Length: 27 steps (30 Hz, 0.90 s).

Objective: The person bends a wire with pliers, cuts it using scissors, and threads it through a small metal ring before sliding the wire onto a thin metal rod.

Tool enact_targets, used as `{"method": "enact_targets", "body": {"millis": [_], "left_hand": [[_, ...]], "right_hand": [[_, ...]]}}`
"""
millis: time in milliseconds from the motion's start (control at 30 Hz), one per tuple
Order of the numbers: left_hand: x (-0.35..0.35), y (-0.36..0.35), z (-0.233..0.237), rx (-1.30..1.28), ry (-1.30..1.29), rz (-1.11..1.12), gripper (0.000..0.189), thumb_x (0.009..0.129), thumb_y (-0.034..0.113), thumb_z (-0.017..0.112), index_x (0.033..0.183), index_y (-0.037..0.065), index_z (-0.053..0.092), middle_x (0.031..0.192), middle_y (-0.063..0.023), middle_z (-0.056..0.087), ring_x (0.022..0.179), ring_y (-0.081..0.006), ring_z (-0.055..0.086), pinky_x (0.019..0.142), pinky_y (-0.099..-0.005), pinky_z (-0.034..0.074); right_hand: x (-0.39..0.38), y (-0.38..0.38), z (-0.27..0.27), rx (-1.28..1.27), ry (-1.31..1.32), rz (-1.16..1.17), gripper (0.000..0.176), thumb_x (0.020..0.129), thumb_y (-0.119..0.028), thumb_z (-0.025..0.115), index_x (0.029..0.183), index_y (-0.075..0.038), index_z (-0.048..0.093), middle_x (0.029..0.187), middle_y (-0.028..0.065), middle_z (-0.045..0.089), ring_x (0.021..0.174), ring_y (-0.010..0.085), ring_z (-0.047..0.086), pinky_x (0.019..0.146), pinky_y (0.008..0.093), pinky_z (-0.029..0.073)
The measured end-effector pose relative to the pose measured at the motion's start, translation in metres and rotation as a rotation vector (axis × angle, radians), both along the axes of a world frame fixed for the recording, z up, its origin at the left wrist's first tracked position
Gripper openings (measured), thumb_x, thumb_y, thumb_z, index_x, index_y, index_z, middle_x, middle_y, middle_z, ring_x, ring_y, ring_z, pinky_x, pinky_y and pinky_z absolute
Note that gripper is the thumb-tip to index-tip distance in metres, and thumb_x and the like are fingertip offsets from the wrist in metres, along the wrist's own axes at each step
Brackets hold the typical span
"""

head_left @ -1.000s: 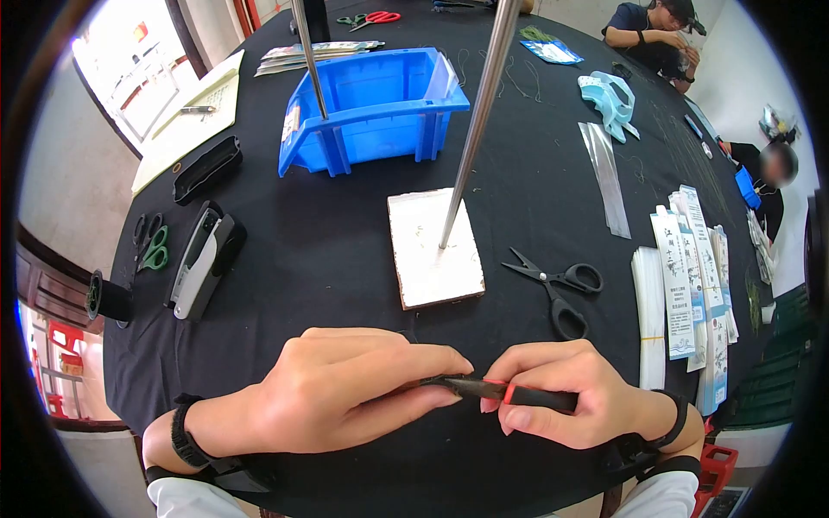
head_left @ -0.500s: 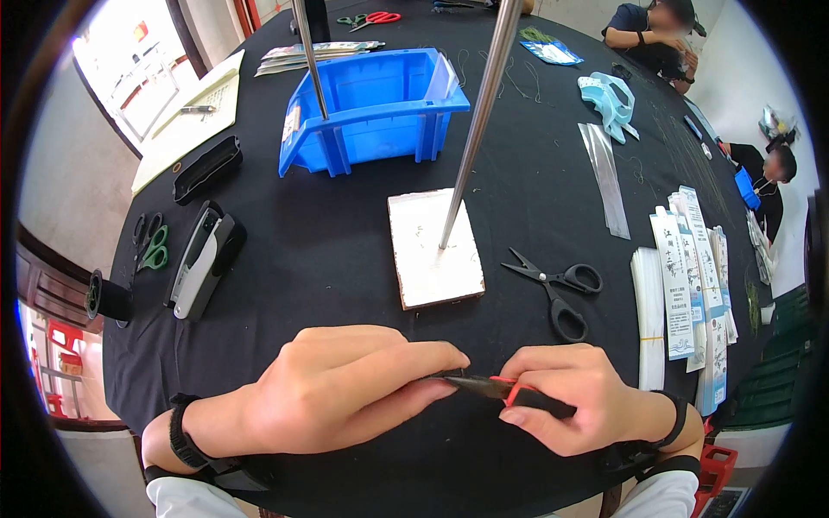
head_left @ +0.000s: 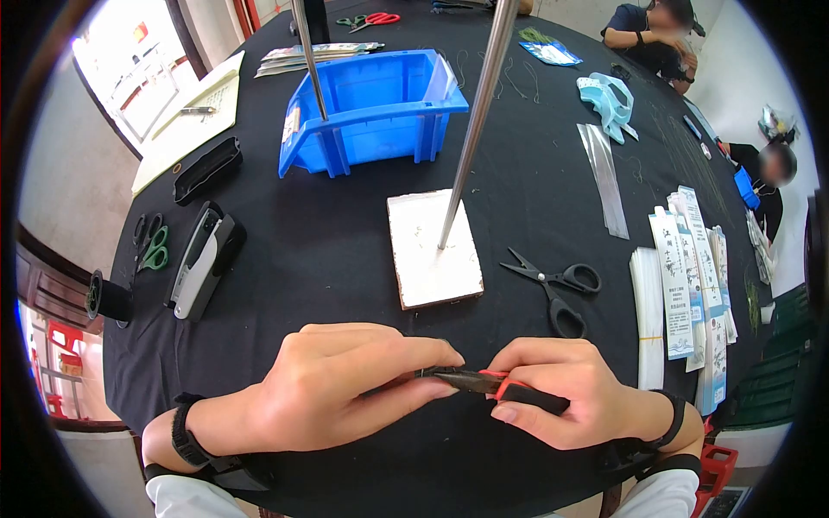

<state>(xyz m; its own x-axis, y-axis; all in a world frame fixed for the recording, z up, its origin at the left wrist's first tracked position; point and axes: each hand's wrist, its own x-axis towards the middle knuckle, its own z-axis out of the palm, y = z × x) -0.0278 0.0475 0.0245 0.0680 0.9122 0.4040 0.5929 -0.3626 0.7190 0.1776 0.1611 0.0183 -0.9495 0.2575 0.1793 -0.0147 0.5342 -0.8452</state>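
Red-and-black pliers (head_left: 528,394) are held in my right hand (head_left: 566,388), their jaws pointing left. The jaw tips reach between the thumb and forefinger of my left hand (head_left: 345,388), which pinches a small dark piece too hidden to name. Just beyond my hands, open black scissors (head_left: 553,285) lie on the black cloth. A metal rod (head_left: 471,142) rises from a white block (head_left: 414,259) in front of me.
A blue bin (head_left: 380,129) stands behind the block. At left are a stapler (head_left: 203,263), green scissors (head_left: 155,249) and a black tray (head_left: 207,169). Printed packets (head_left: 715,345) and clear strips (head_left: 604,181) lie at right. Two people sit at the far right.
My right hand has moved slightly left with the pliers, whose jaws now reach further toward my left fingertips. More of the black handle shows.
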Motion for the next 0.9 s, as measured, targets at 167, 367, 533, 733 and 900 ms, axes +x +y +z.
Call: {"method": "enact_targets", "body": {"millis": [167,367,533,733,900], "left_hand": [[0.001,-0.001,0.001,-0.051,-0.047,0.008,0.022,0.069,0.006,0.074,0.089,0.002,0.068,0.055,-0.0034,0.055,0.045,-0.0101,0.050,0.041,-0.0213,0.033],[0.000,-0.003,0.002,-0.193,-0.225,0.005,0.022,0.071,0.002,0.071,0.093,0.001,0.068,0.061,-0.0030,0.061,0.047,-0.0035,0.050,0.041,-0.0172,0.031],[0.001,-0.004,-0.001,-0.402,-0.577,-0.023,0.022,0.074,0.002,0.070,0.095,-0.001,0.067,0.061,-0.0020,0.061,0.047,-0.0009,0.048,0.042,-0.0158,0.030],[0.009,-0.007,-0.006,-0.497,-0.903,-0.035,0.022,0.078,0.002,0.067,0.099,-0.003,0.065,0.064,-0.0039,0.060,0.047,-0.0027,0.045,0.044,-0.0168,0.031],[0.013,-0.008,-0.020,-0.509,-1.090,-0.088,0.023,0.080,0.005,0.066,0.102,-0.003,0.063,0.073,-0.0064,0.060,0.051,-0.0045,0.045,0.044,-0.0189,0.033]], "right_hand": [[0.000,0.000,0.001,-0.017,-0.021,-0.007,0.020,0.081,-0.016,0.065,0.083,0.005,0.064,0.084,0.0131,0.061,0.066,0.0202,0.060,0.057,0.0249,0.046],[0.000,0.000,-0.001,-0.245,-0.014,0.027,0.021,0.083,-0.016,0.063,0.087,0.005,0.065,0.093,0.0148,0.061,0.077,0.0216,0.061,0.068,0.0262,0.048],[0.000,0.000,-0.001,-0.232,-0.028,0.036,0.018,0.082,-0.014,0.063,0.084,0.003,0.066,0.092,0.0138,0.061,0.078,0.0214,0.061,0.069,0.0272,0.048],[-0.001,0.001,0.001,-0.110,0.016,0.023,0.021,0.080,-0.016,0.066,0.084,0.005,0.064,0.087,0.0144,0.060,0.073,0.0221,0.060,0.064,0.0280,0.047],[-0.001,0.000,0.000,-0.063,0.032,0.017,0.021,0.080,-0.014,0.066,0.084,0.006,0.062,0.087,0.0148,0.060,0.072,0.0227,0.060,0.063,0.0272,0.047]]}}
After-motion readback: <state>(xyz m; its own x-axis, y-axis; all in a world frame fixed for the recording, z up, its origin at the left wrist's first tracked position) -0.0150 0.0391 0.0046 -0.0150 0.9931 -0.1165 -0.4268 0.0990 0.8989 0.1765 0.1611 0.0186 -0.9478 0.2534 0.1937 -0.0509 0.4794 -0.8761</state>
